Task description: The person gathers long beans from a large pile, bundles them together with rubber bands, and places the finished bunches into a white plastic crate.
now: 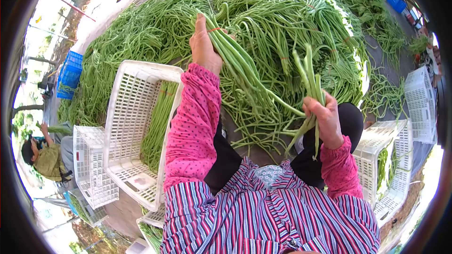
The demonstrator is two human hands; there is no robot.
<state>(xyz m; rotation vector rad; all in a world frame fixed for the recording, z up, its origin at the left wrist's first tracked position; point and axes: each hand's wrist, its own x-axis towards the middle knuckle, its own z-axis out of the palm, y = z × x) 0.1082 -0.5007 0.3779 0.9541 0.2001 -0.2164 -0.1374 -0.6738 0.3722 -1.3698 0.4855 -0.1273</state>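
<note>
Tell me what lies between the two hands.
In the head view, a sheaf of long beans from the left hand slants toward the right hand, over the heap.

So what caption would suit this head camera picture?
Left hand grips a long bean bundle, right hand holds a smaller bunch, above the heap beside a white crate.

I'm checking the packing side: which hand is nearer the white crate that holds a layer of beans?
Left. The left hand is up beside the white crate; the right hand is across the lap.
</note>
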